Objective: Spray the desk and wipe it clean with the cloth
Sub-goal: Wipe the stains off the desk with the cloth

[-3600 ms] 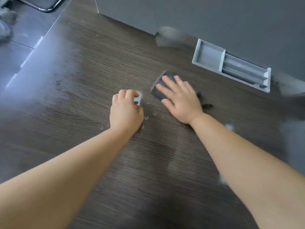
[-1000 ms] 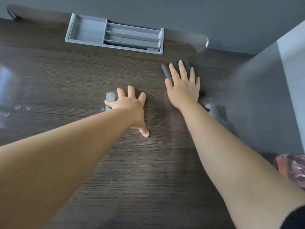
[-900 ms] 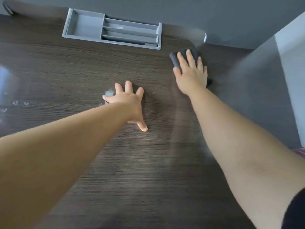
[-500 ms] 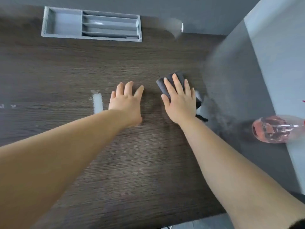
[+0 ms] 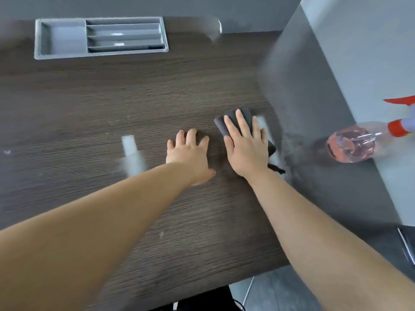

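1. We take the grey tray (image 5: 101,55), set into the far edge of the dark wood-grain desk (image 5: 157,97), as our landmark. It has one wide compartment on its left and narrow slots on its right.
2. The cloth (image 5: 221,129), a dark grey folded pad, lies flat on the desk, nearer to us than the tray and off to its right.
3. Our right hand (image 5: 246,149) presses down on the cloth with straight, slightly spread fingers, not curled round it. The palm covers most of the pad, so only its far end and left corner show, with a dark tag poking out by the wrist.
4. Our left hand (image 5: 188,157) rests flat and released on the bare wood, holding nothing. It sits nearer to us than the tray's right end, just beside the cloth on its left, close to it but apart from it.
5. The spray bottle (image 5: 350,142), clear with pink liquid, a red collar and a red trigger, stands well to the right of the tray on a grey surface (image 5: 336,86). Neither hand touches it.
6. The edge of that grey surface meets the wood just to the right of the cloth, on the side away from the tray.
7. A pale blurred streak (image 5: 132,153) marks the wood nearer to us than the tray's middle. We cannot tell whether it is liquid or glare.
8. Nearest to us, opposite the tray, the desk edge gives way to grey floor (image 5: 269,292).
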### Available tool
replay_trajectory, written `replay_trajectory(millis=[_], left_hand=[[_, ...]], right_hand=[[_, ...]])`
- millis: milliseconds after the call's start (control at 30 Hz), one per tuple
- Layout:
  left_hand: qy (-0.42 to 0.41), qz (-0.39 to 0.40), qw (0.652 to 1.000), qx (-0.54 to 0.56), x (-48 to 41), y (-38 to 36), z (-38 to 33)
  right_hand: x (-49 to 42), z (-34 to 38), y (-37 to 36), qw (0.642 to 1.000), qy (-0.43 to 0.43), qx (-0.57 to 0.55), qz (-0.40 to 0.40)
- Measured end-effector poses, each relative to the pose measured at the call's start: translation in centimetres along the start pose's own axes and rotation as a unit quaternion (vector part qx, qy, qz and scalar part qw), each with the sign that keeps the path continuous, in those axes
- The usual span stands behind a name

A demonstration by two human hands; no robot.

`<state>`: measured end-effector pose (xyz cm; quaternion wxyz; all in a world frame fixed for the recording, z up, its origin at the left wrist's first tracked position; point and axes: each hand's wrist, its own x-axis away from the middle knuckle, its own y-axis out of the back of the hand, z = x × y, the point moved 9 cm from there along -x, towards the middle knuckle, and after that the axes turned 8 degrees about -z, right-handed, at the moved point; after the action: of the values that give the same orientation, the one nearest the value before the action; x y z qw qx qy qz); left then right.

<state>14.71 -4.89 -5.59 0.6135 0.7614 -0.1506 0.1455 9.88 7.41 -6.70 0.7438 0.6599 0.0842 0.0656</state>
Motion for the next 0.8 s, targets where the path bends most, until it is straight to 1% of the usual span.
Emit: replay_trajectory(millis=[33,100,167,267,333,400,467,533,600,667,733,800], left_hand=[[0.006,0.0,1.0,-0.008,-0.2,0.1,-0.4],[0.026,-0.002,1.0,-0.007,-0.9,0.6,-0.9],[0.053,-0.006,0.999,0.011,-1.6,0.8,-1.6],[0.088,0.008,0.996,0.027,-2.1,0.2,-2.9],[0.105,0.025,0.994,0.005,-2.3,-0.3,-3.2],[0.116,0.034,0.993,-0.008,-2.6,-0.3,-3.4],[0.117,0.039,0.992,-0.011,-2.7,-0.1,-3.6],[0.122,0.042,0.992,-0.017,-2.9,0.0,-3.7],[0.125,0.048,0.991,-0.029,-3.0,-0.1,-3.5],[0.135,0.052,0.989,-0.021,-3.0,-0.4,-3.3],[0.133,0.055,0.989,-0.021,-2.8,-0.4,-3.3],[0.132,0.056,0.99,-0.021,-2.7,-0.5,-3.3]], right_hand=[[-2.4,-1.2,-0.1,1.0,-0.006,0.003,0.016],[-6.4,-4.1,-0.2,0.998,-0.052,0.0,0.04],[-8.0,-6.3,0.0,0.996,-0.078,-0.001,0.049],[-4.2,-7.7,0.3,0.994,-0.098,0.007,0.044],[0.2,-6.9,0.5,0.996,-0.083,0.004,0.014],[2.6,-5.6,0.8,0.998,-0.056,-0.003,0.003],[0.3,-4.9,0.4,1.0,-0.017,-0.001,0.024],[-5.3,-5.2,0.1,0.999,0.006,0.006,0.048],[-11.4,-6.2,0.1,0.998,-0.006,-0.012,0.055],[-15.5,-7.5,-0.3,0.996,-0.023,-0.021,0.087],[-15.8,-8.5,-0.3,0.994,-0.04,-0.027,0.096],[-12.7,-9.1,0.3,0.996,-0.051,-0.022,0.071]])
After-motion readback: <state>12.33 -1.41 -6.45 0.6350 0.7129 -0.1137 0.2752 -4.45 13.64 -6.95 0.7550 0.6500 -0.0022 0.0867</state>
